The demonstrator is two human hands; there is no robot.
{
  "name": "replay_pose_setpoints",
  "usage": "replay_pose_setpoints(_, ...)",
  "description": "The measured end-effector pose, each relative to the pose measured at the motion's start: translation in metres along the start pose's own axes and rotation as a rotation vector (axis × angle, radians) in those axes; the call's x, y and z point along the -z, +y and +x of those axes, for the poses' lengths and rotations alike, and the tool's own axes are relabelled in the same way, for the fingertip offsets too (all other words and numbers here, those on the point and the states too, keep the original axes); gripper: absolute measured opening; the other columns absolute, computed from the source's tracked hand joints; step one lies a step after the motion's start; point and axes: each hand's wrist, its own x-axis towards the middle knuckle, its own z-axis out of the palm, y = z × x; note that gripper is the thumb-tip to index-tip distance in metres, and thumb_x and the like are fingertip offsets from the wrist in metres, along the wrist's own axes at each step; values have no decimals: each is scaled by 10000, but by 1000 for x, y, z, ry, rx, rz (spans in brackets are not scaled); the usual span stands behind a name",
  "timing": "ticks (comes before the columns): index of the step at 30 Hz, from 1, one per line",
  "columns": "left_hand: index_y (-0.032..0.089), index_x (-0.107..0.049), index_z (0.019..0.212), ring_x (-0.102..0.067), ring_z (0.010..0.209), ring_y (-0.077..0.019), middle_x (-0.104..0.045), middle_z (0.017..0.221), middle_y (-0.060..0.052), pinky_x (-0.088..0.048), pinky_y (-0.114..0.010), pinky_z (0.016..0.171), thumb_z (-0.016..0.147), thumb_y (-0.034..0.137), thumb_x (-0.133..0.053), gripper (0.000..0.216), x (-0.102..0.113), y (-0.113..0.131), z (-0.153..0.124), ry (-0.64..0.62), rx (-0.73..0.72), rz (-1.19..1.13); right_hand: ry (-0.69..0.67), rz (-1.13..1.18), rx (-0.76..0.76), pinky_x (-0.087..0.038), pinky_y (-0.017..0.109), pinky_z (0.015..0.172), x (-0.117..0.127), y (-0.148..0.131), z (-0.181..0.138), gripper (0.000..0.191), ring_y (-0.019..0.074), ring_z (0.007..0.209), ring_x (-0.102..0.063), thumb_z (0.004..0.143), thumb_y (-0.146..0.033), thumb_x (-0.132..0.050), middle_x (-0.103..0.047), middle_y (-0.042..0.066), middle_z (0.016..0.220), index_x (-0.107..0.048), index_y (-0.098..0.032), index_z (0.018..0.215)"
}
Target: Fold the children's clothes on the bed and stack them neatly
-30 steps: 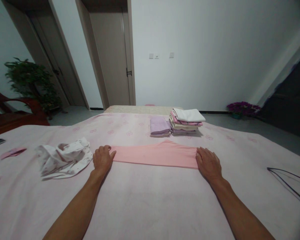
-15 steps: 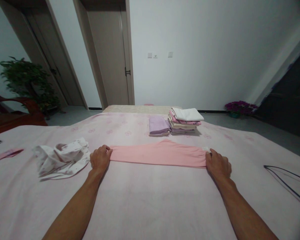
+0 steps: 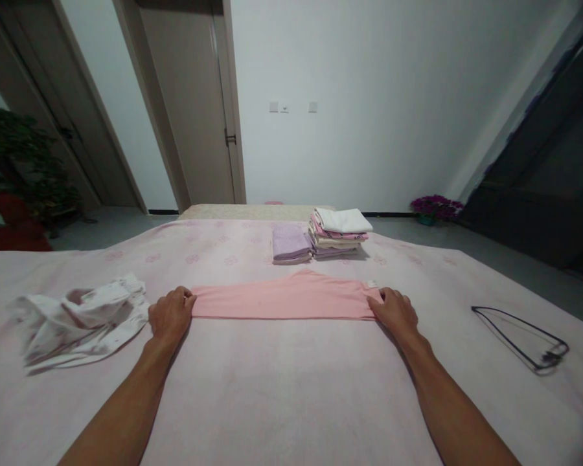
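A pair of pink pants (image 3: 276, 301), folded lengthwise into a long strip, lies flat across the bed-like surface. My left hand (image 3: 171, 312) grips its narrow left end, thumb and fingers closed on the cloth. At the wider right end, beside a small white label, my right hand (image 3: 394, 309) pinches the fabric. Just left of my left hand rests a crumpled white garment (image 3: 85, 320) with faint markings. Beyond the pink strip stand a low purple folded stack (image 3: 291, 243) and a taller stack of folded clothes (image 3: 341, 232) topped with white.
A pale pink floral sheet (image 3: 267, 395) covers the surface. On the right lies a thin black looped cord or frame (image 3: 519, 336). Behind are a door (image 3: 187, 103), a white wall, purple flowers (image 3: 436, 207) and a leafy plant (image 3: 24, 162) on the left.
My view has turned a little to the right, so everything appears shifted left. The right end of the pink cloth looks flatter, and both hands still hold its ends.
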Motion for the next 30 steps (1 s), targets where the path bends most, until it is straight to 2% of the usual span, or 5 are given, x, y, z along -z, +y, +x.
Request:
replay_pose_setpoints(5,211,-643,1040,-658,981,-310,-723,1066,-112,-393,-372,747,982,430,-388,341,-1,0,1,-9,-3,16,-52,140,-40,-429,342,725,4,-9,-1,351,290,968,-626,889,-479,-500,-707,124,1040,-649,-199,1039)
replay_pose_setpoints(11,209,-640,1046,-658,983,-308,-720,1064,-116,-398,-369,750,985,433,-384,345,-1,0,1,-13,-1,25,-50,315,-81,-425,307,701,4,-4,4,455,262,918,-667,879,-603,-511,-727,97,1009,-607,-221,1108)
replay_pose_setpoints(24,213,-634,1045,-661,979,-304,-721,1064,-112,-402,-363,744,985,424,-396,324,-3,-1,1,5,13,4,-115,98,-117,-444,400,754,8,0,-2,653,327,942,-681,903,-747,-367,-726,131,1048,-567,-246,1270)
replay_pose_setpoints(27,213,-633,1045,-665,978,-308,-722,1063,-112,-408,-366,744,981,419,-400,318,-3,-1,0,3,20,-16,1,54,-25,-445,414,790,9,0,-5,576,312,970,-659,980,-629,-308,-701,147,1124,-566,-218,1290)
replay_pose_setpoints(30,217,-627,1063,-666,988,-314,-724,1086,-107,-411,-374,744,976,413,-407,307,-2,-1,0,-5,29,-51,263,-25,142,-429,434,865,11,-5,-9,454,308,1044,-606,1008,-460,-365,-657,166,1214,-580,-174,1287)
